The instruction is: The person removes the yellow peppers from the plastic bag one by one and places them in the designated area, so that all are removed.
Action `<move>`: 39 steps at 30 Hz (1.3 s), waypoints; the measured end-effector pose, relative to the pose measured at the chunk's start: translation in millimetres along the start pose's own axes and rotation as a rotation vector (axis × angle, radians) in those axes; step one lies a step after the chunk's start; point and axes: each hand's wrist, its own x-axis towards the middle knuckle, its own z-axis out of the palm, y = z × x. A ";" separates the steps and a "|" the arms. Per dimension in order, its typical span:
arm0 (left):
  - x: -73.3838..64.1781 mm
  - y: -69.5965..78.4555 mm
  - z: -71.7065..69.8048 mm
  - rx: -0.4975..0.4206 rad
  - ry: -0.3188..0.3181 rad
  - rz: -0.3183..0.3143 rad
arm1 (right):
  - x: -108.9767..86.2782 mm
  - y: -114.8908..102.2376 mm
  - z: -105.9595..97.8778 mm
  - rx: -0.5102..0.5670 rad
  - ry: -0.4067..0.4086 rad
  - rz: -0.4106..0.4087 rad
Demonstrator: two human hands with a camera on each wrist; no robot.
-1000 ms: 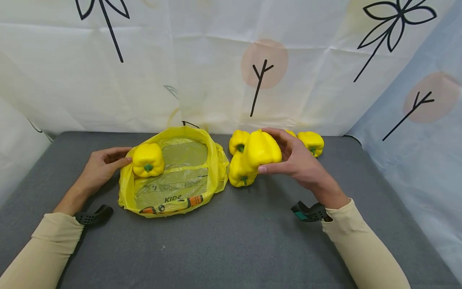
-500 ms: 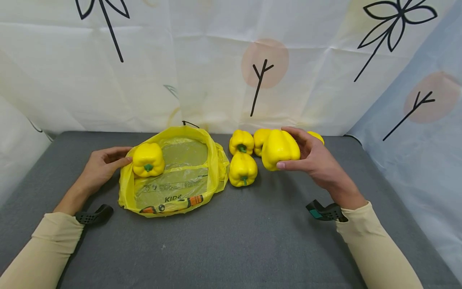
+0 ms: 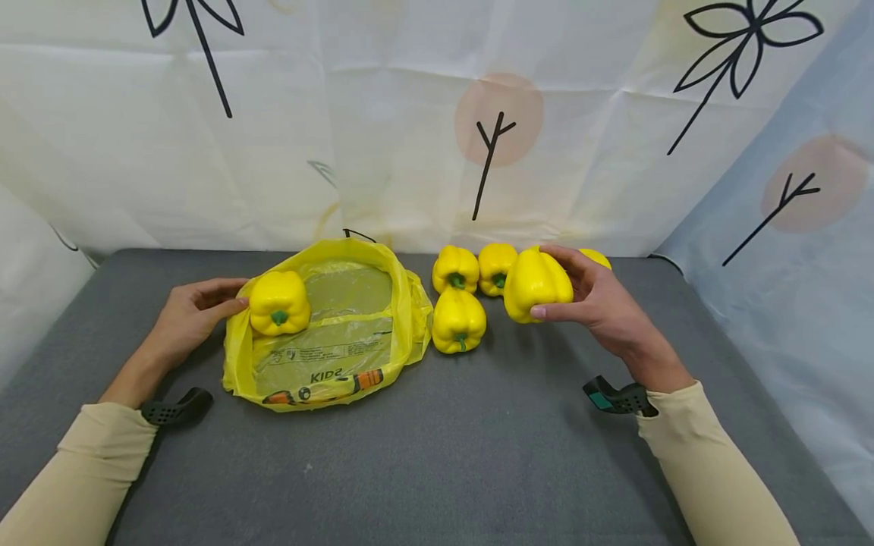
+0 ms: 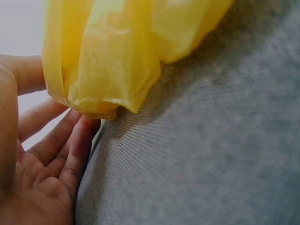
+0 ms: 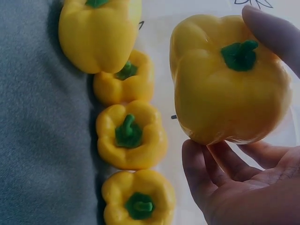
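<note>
My right hand (image 3: 604, 303) grips a yellow bell pepper (image 3: 536, 287) between thumb and fingers, raised above the table; in the right wrist view this pepper (image 5: 229, 93) shows its green stem. My left hand (image 3: 194, 315) pinches the left rim of an open yellow plastic bag (image 3: 406, 334); the left wrist view shows the bag's edge (image 4: 112, 70) between thumb and fingers. One bell pepper (image 3: 279, 303) lies inside the bag at its left side, near my left fingertips. Just left of the held pepper stand more bell peppers (image 3: 459, 322). Another pepper (image 3: 596, 258) is partly hidden behind my right hand.
A grey cloth-covered table (image 3: 437, 462) lies under everything. Behind it hangs a white printed curtain (image 3: 396, 136), close to the back row of peppers (image 5: 131, 136). A second sheet (image 3: 806, 303) closes off the right side.
My right hand has moved to the right with its pepper, mostly in the first half second, uncovering a pepper in the back row. The left hand and the bag stay in place.
</note>
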 end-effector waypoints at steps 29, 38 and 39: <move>-1.5 2.0 0.1 -0.006 -0.006 -0.014 | 14.1 36.7 6.5 -0.030 -0.105 0.117; -1.3 1.5 0.5 -0.004 -0.006 -0.011 | 15.5 42.3 9.6 -0.040 -0.111 0.134; -1.1 1.3 0.6 -0.004 -0.006 -0.011 | 15.5 42.6 10.1 -0.040 -0.111 0.136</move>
